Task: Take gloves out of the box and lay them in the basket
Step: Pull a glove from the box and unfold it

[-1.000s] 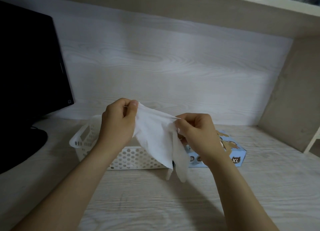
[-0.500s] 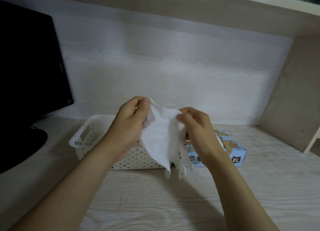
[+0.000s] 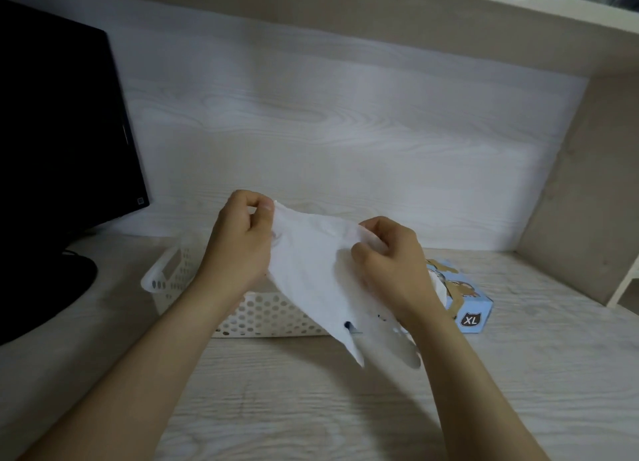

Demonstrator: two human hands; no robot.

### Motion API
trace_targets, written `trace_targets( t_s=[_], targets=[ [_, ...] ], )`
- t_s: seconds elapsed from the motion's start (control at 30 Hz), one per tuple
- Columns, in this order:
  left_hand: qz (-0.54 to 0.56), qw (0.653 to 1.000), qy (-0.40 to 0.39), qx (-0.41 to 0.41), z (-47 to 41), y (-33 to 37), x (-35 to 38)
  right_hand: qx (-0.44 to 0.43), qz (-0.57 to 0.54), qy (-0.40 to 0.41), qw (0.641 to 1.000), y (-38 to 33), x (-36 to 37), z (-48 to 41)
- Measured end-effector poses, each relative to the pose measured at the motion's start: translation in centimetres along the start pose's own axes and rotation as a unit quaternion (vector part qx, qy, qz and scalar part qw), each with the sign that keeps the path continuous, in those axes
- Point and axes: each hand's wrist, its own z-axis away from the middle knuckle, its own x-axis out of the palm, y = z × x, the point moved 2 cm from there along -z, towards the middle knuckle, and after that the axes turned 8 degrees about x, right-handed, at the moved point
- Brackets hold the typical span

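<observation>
As hands (image 3: 238,249) (image 3: 390,267) pinch, glove (image 3: 311,274) (white) hangs.

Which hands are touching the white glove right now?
Touching, both: the head view shows the left hand pinching one corner of the glove, the right hand pinching the opposite edge.

A pale wood-grain desk (image 3: 311,408) runs back to a matching whitish wall panel (image 3: 328,132), under a beige shelf (image 3: 415,28) with a beige side panel (image 3: 587,184) at right and a dark monitor (image 3: 58,121) on its round black stand (image 3: 41,294) at left, all dimly lit.
</observation>
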Motion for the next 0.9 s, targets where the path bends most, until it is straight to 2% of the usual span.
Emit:
trace_targets(
  t_s=[0.07,0.17,0.4,0.67,0.77,0.9],
  targets=[
    [0.002,1.000,-0.020,-0.013,-0.3,-0.4,-0.8,-0.016,0.049,0.034,0.998,-0.2,0.6,-0.6],
    [-0.023,0.998,-0.053,-0.039,-0.9,-1.2,-1.8,-0.033,0.113,0.038,0.992,-1.0,1.7,-2.0],
    [-0.147,0.983,-0.082,-0.072,-1.4,-1.5,-3.1,-0.006,0.200,0.004,0.980,-1.3,5.4,-4.9],
    [-0.183,0.970,-0.118,-0.106,-2.5,-3.0,-5.1,0.004,0.322,-0.062,0.945,-2.5,9.0,-7.0],
    [-0.279,0.941,-0.158,-0.109,-3.1,-3.7,-5.4,0.009,0.367,-0.100,0.925,-2.7,10.0,-8.1],
    [-0.411,0.871,-0.242,-0.117,-2.8,-3.7,-5.4,0.000,0.444,-0.175,0.879,-2.8,11.5,-8.7]
  ],
)
